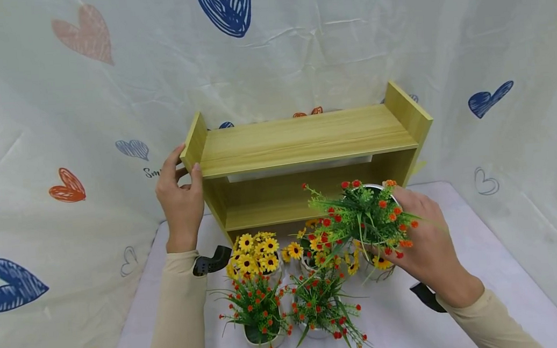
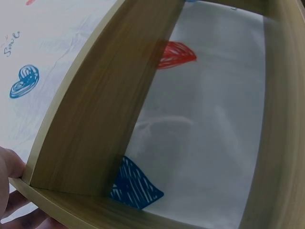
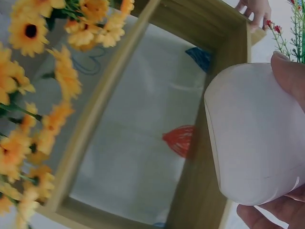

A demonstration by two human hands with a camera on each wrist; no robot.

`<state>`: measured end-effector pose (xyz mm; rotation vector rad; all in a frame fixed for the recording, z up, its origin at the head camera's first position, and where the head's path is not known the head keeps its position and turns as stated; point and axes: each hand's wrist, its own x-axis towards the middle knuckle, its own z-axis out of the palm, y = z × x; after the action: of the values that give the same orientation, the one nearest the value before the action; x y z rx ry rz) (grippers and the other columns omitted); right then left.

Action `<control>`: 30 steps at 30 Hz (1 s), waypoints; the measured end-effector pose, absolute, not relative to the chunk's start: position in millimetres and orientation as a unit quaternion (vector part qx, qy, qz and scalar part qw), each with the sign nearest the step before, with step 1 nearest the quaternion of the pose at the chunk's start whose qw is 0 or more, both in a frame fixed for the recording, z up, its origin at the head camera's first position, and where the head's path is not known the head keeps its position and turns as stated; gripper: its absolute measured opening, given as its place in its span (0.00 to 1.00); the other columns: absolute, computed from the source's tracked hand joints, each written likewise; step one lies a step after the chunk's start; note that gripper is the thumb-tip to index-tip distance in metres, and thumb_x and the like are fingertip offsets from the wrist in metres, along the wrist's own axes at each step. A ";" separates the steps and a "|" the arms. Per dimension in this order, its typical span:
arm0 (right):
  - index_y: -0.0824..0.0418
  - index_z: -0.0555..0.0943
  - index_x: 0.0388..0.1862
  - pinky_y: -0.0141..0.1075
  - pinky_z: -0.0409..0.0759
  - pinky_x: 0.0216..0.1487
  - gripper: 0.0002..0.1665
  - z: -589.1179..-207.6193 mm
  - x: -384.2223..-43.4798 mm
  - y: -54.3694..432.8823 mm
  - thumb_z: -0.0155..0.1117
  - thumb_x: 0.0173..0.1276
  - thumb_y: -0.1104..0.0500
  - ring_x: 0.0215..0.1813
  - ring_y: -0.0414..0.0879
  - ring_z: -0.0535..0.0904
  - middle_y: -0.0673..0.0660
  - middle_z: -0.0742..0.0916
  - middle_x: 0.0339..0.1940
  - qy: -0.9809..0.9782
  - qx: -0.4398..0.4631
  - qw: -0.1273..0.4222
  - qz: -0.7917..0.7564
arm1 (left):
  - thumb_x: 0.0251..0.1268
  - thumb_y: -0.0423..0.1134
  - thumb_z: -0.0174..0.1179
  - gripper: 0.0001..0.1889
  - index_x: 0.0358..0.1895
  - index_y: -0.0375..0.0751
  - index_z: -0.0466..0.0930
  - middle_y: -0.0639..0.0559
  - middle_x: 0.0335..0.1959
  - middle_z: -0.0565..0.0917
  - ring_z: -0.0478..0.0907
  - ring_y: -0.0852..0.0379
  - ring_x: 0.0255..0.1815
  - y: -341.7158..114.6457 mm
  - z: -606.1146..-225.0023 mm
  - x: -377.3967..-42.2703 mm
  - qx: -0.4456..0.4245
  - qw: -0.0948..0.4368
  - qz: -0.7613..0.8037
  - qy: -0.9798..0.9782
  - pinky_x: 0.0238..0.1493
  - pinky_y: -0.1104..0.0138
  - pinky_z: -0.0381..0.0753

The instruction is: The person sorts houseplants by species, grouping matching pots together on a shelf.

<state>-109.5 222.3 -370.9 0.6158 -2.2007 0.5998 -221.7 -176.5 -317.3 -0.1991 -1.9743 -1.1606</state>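
My left hand (image 1: 181, 205) grips the upper left corner of a two-tier wooden shelf (image 1: 305, 137), thumb at the front edge and fingers on the outer side. In the left wrist view part of that hand (image 2: 10, 164) shows at the board's corner. My right hand (image 1: 431, 241) holds a potted plant (image 1: 371, 218) with red and orange flowers, raised in front of the shelf's right half. The right wrist view shows its smooth white pot (image 3: 252, 133) between thumb and fingers. The plant partly covers the yellow flowers beneath it.
Before the shelf stand pots of yellow flowers (image 1: 255, 254) and, nearer, two red-flowered plants, one left (image 1: 256, 305) and one right (image 1: 319, 303). A white cloth (image 1: 430, 325) covers the table. A heart-printed curtain (image 1: 327, 41) hangs behind and at both sides.
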 end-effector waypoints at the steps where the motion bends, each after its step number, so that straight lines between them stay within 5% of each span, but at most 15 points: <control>1: 0.68 0.74 0.67 0.61 0.68 0.57 0.55 -367.3 -110.8 221.9 0.52 0.71 0.20 0.58 0.66 0.75 0.65 0.81 0.61 -0.861 0.243 0.381 0.233 | 0.77 0.31 0.60 0.23 0.73 0.39 0.77 0.37 0.63 0.82 0.86 0.39 0.54 -176.5 -317.2 -221.6 -0.079 0.409 -0.461 -0.784 0.37 0.86 0.75; 11: 0.66 0.78 0.67 0.60 0.67 0.58 0.52 -331.8 -125.6 219.5 0.57 0.70 0.22 0.62 0.68 0.74 0.68 0.80 0.67 -0.831 0.253 0.432 0.241 | 0.77 0.31 0.60 0.23 0.73 0.38 0.77 0.37 0.63 0.83 0.86 0.39 0.54 -175.8 -317.8 -220.9 -0.084 0.410 -0.458 -0.784 0.37 0.86 0.75; 20: 0.62 0.82 0.67 0.56 0.70 0.63 0.53 -287.8 -145.5 210.3 0.69 0.61 0.21 0.62 0.64 0.78 0.63 0.86 0.61 -0.824 0.228 0.446 0.265 | 0.77 0.31 0.60 0.23 0.73 0.38 0.77 0.36 0.62 0.83 0.86 0.38 0.54 -176.1 -316.9 -221.1 -0.089 0.413 -0.456 -0.783 0.37 0.87 0.75; 25: 0.59 0.76 0.75 0.63 0.70 0.63 0.56 -267.3 -158.5 205.0 0.86 0.50 0.37 0.64 0.65 0.76 0.63 0.83 0.66 -0.852 0.162 0.419 0.268 | 0.77 0.31 0.60 0.23 0.73 0.38 0.77 0.36 0.62 0.83 0.86 0.38 0.54 -176.4 -316.7 -221.0 -0.088 0.414 -0.457 -0.782 0.37 0.87 0.75; 30: 0.60 0.69 0.79 0.65 0.68 0.64 0.61 -254.2 -175.1 198.7 0.90 0.50 0.48 0.64 0.67 0.73 0.67 0.80 0.66 -0.877 0.095 0.379 0.280 | 0.77 0.31 0.60 0.23 0.72 0.38 0.77 0.35 0.61 0.83 0.86 0.38 0.54 -176.8 -317.2 -221.1 -0.089 0.415 -0.459 -0.781 0.36 0.87 0.75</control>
<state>-175.1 198.7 -254.2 0.2427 -2.2407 0.7145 -221.1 -176.8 -317.2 -0.2234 -1.9610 -1.1532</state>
